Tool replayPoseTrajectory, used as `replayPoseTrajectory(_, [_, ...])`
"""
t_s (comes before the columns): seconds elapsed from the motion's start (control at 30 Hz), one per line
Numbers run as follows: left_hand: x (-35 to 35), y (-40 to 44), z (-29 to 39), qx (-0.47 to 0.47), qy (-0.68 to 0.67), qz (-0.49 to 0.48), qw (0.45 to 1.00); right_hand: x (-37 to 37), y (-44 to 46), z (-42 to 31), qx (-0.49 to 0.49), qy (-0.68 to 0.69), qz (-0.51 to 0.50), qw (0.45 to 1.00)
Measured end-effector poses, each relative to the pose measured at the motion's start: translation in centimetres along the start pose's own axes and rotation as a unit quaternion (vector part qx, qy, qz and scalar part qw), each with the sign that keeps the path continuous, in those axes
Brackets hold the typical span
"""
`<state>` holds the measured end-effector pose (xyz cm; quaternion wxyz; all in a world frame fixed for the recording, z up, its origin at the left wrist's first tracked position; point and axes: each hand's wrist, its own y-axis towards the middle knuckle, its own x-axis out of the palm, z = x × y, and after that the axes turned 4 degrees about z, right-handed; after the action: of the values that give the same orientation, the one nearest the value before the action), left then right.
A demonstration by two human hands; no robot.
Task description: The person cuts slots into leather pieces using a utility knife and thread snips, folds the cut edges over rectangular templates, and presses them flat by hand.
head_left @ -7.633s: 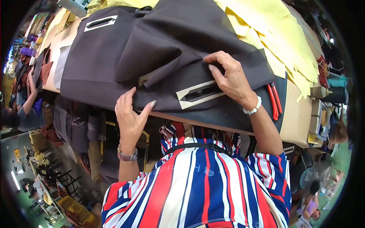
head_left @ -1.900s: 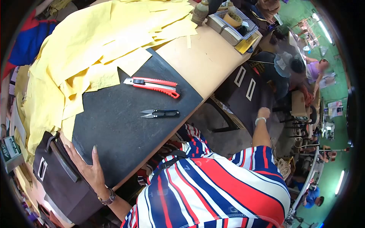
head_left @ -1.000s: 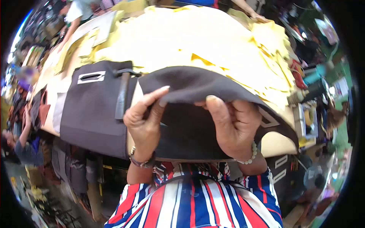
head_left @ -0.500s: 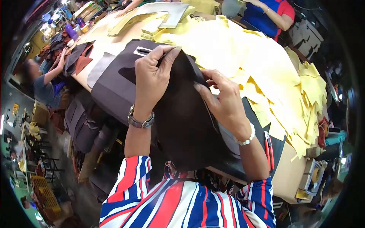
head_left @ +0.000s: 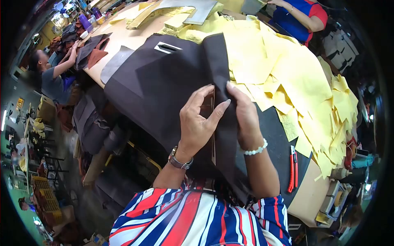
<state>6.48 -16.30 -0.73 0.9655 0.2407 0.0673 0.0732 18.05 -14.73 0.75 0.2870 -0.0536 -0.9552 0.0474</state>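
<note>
A dark brown panel stands folded up on edge between my two hands, its upper end lying toward the yellow pieces. My left hand, with a watch at the wrist, is on its left side, thumb and fingers apart and touching the fold beside a narrow light-edged slot. On the right side my right hand, wearing a bead bracelet, presses the panel between thumb and fingers; its fingers are partly hidden behind the material. More dark panels lie to the left, with a white-framed slot near their top.
Yellow pieces are heaped at the right. A red cutter lies on the black mat. Beyond is a grey sheet. A person works at the left; another person's arm shows at the top right.
The raised panel has been lowered and folded lengthwise between my hands. My left hand has moved right and down from the panel's upper edge; my right hand has also moved slightly down.
</note>
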Motion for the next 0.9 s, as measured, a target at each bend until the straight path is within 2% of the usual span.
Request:
replayPoseTrajectory(0.03, [0.3,-0.2,-0.2,-0.03,-0.059,-0.004,0.998,0.1,-0.8,0.1,0.04,0.029,-0.026,0.998])
replayPoseTrajectory(0.13, [0.8,-0.7,-0.1,-0.096,-0.208,-0.023,0.973,0.2,-1.4,1.0,-0.014,0.021,0.015,1.0])
replayPoseTrajectory(0.23, [1.3,-1.2,-0.1,-0.114,-0.262,-0.021,0.958,-0.2,-1.2,1.4,-0.016,0.04,0.018,0.999])
replayPoseTrajectory(0.33, [1.1,-1.5,-0.9,-0.103,-0.237,-0.044,0.965,-0.8,-0.8,2.1,-0.011,0.043,-0.004,0.999])
replayPoseTrajectory(0.4, [1.0,-1.5,-1.0,-0.131,-0.261,-0.032,0.956,-0.3,-1.2,1.7,0.0,0.04,-0.002,0.999])
replayPoseTrajectory(0.47, [0.5,-1.4,-1.4,-0.181,-0.284,-0.021,0.941,-0.3,-1.3,2.1,-0.054,-0.017,0.005,0.998])
replayPoseTrajectory(0.5, [0.5,-1.4,-1.6,-0.231,-0.368,-0.01,0.901,-0.4,-1.5,2.3,-0.079,-0.045,0.009,0.996])
replayPoseTrajectory(0.57, [0.3,-1.7,-3.2,-0.334,-0.455,0.013,0.826,-0.9,-2.1,2.6,-0.12,-0.117,0.017,0.986])
replayPoseTrajectory(0.67, [0.7,-1.7,-3.4,-0.333,-0.564,-0.022,0.756,-2.1,-2.3,3.8,-0.174,-0.203,0.02,0.963])
replayPoseTrajectory(0.77, [1.2,-2.2,-3.8,-0.35,-0.588,-0.006,0.73,-2.3,-2.4,4.2,-0.201,-0.204,0.048,0.957])
replayPoseTrajectory(0.9, [1.7,-2.8,-5.3,-0.366,-0.605,-0.007,0.707,-2.7,-2.3,4.2,-0.181,-0.158,0.048,0.97])
